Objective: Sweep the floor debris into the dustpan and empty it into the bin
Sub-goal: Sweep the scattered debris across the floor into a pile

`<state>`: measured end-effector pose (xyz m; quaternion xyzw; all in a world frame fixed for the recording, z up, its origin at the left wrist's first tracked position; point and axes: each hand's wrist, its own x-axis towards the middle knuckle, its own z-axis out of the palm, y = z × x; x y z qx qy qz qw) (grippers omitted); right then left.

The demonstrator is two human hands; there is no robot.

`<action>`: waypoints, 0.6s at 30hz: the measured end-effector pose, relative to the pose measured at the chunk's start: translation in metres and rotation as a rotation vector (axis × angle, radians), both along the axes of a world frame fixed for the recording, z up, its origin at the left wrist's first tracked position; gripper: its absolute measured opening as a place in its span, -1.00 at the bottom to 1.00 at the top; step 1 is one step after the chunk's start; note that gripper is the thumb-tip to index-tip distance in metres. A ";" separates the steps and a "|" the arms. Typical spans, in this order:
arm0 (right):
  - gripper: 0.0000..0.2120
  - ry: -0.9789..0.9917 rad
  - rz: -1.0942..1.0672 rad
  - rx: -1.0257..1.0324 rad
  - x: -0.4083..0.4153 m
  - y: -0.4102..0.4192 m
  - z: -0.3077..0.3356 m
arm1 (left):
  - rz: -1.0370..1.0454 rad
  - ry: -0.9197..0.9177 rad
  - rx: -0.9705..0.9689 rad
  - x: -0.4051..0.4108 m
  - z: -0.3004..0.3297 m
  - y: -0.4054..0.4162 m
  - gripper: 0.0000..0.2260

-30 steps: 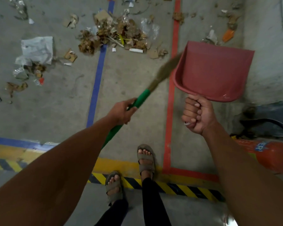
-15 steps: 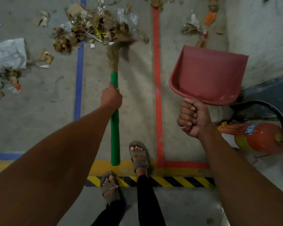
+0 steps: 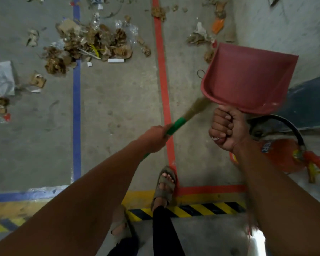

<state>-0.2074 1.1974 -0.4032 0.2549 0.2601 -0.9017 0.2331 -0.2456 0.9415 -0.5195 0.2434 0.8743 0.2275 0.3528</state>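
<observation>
Red plastic dustpan (image 3: 248, 78): your right hand (image 3: 227, 129) grips its handle in a closed fist and holds the pan raised above the floor, mouth facing away from you. Your left hand (image 3: 154, 138) is closed around the green broom (image 3: 175, 124), whose blurred bristles reach the dustpan's near-left corner. The debris pile (image 3: 89, 45) lies on the concrete well left of the dustpan, beyond the red floor line (image 3: 163, 74).

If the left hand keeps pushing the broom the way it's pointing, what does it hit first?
Probably the red dustpan: the left hand aims the broom up-right, bristles already at the pan's lower edge, though depth is unclear.
</observation>
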 end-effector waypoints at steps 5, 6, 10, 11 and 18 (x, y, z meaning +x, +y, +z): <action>-0.62 -0.012 -0.007 0.003 -0.004 0.026 -0.020 | 0.047 -0.051 -0.224 -0.017 -0.023 0.037 -0.57; -0.63 -0.017 -0.008 0.000 -0.004 0.031 -0.024 | 0.148 -0.043 -0.249 -0.023 -0.024 0.041 -0.58; -0.63 -0.035 -0.001 -0.015 -0.012 0.050 -0.034 | 0.596 0.009 -0.246 -0.056 -0.018 0.046 -0.59; -0.63 -0.033 -0.003 -0.010 -0.014 0.054 -0.034 | 0.687 0.018 -0.232 -0.063 -0.016 0.045 -0.56; -0.62 -0.021 -0.055 -0.012 -0.039 0.081 -0.020 | 0.576 0.200 -0.049 -0.083 0.005 0.045 -0.50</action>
